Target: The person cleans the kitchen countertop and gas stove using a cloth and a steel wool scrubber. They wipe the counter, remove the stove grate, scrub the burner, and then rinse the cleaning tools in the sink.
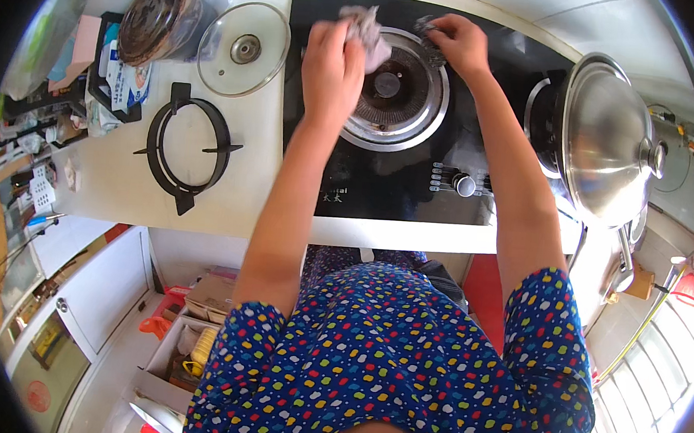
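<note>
My left hand (333, 65) grips a crumpled greyish cloth (368, 37) above the left rim of a gas burner (399, 123). A dark, tangled scouring pad (425, 34), likely steel wool, is pinched in my right hand (461, 46) at the burner's upper right edge. The burner is set in a black glass cooktop (380, 179) and has brown staining around its centre cap. Its black pan support ring (224, 141) lies off to the left on the white counter (254, 168). A silver control knob (464, 185) sits below the burner.
A domed steel lid (606, 138) tops a pan over the right burner. On the left counter lie a glass lid (222, 57) and a tub with a dark, stained lid (152, 19). Below, a white cabinet door (106, 290) hangs open beside cardboard boxes (212, 294).
</note>
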`<state>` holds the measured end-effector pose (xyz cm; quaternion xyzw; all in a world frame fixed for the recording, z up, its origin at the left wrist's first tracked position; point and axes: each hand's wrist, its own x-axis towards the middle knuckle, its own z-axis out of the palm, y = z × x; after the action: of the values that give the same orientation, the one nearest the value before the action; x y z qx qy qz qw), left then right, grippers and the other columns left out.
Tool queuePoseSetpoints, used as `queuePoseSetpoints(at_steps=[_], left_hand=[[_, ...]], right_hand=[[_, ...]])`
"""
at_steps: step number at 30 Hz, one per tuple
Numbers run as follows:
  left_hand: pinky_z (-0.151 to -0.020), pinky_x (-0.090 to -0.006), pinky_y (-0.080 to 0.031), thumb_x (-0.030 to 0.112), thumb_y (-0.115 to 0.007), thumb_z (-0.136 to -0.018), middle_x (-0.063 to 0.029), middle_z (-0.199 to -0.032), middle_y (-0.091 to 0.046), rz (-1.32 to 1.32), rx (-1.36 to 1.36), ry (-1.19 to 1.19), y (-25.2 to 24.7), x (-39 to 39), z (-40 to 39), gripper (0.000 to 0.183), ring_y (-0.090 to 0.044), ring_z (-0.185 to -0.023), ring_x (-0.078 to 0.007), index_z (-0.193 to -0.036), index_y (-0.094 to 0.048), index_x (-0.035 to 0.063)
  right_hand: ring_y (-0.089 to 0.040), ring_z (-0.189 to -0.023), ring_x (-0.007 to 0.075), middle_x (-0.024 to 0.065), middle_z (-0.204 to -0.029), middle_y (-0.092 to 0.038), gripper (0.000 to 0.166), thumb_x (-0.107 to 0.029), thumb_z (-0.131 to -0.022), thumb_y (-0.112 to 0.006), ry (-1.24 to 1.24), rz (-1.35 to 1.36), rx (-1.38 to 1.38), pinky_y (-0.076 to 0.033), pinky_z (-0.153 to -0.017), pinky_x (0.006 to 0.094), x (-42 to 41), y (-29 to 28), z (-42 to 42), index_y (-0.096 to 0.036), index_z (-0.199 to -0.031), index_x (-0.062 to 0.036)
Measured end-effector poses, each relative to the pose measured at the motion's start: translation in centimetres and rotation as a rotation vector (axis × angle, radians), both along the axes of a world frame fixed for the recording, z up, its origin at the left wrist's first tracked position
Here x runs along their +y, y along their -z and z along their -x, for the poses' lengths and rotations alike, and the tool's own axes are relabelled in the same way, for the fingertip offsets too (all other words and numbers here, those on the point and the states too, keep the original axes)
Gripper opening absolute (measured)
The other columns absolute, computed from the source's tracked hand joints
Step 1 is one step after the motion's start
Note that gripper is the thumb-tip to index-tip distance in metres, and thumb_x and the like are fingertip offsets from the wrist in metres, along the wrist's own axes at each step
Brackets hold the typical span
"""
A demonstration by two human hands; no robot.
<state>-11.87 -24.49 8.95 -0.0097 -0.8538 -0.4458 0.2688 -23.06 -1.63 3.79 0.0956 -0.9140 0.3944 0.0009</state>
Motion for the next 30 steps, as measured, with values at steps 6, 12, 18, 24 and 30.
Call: queuePoseSetpoints(at_steps=[6,12,18,24,30], left_hand=[[-0.08,-0.0433,-0.054,0.019,-0.057,-0.091,-0.0099,-0.111,-0.065,0.668,-0.515,0.019,1.3,4.4,7.9,0.021,-0.062,-0.107,-0.028,-0.105,-0.071,0.0121],[-0.084,-0.0399,-0.049,0.018,-0.058,-0.091,-0.0069,-0.111,-0.068,0.992,-0.773,0.161,3.6,10.5,9.0,0.024,-0.062,-0.107,-0.0234,-0.109,-0.072,0.0125],[-0.085,-0.0439,-0.047,0.015,-0.058,-0.087,-0.0157,-0.109,-0.07,1.114,-0.402,0.126,4.3,12.5,5.3,0.028,-0.065,-0.105,-0.0299,-0.107,-0.072,0.0011],[-0.093,-0.0519,-0.035,0.015,-0.059,-0.085,-0.0142,-0.114,-0.069,1.272,-0.394,0.117,6.0,14.5,4.1,0.035,-0.061,-0.111,-0.0324,-0.116,-0.071,0.0016],[-0.106,-0.0577,-0.023,0.018,-0.054,-0.089,-0.0227,-0.135,-0.057,1.381,-0.354,0.231,3.2,16.0,1.3,0.046,-0.044,-0.135,-0.0404,-0.13,-0.061,-0.0011]], right_hand=[[-0.063,-0.076,0.0068,0.0025,-0.084,-0.071,0.016,-0.007,-0.084,-0.074,0.27,0.469,-0.077,-0.051,-0.073,0.0231,5.9,-3.7,-9.1,-0.07,-0.097,0.0008],[-0.062,-0.079,0.0044,0.0004,-0.088,-0.069,0.015,-0.001,-0.086,-0.073,0.412,0.674,-0.139,-0.049,-0.073,0.019,6.8,-5.3,-16.1,-0.068,-0.1,0.0009],[-0.062,-0.08,0.0052,0.0003,-0.088,-0.069,0.016,-0.001,-0.086,-0.073,0.459,0.777,-0.109,-0.05,-0.074,0.0192,7.5,-5.8,-18.1,-0.068,-0.1,0.0005],[-0.063,-0.082,0.0062,0.0013,-0.091,-0.07,0.015,0.0,-0.086,-0.072,0.478,0.839,-0.057,-0.05,-0.077,0.0199,7.8,-6.7,-18.2,-0.068,-0.101,-0.0005],[-0.064,-0.084,0.0063,0.0009,-0.091,-0.07,0.015,0.0,-0.086,-0.073,0.499,0.844,-0.042,-0.05,-0.078,0.0202,7.9,-6.3,-18.5,-0.069,-0.1,-0.001]])
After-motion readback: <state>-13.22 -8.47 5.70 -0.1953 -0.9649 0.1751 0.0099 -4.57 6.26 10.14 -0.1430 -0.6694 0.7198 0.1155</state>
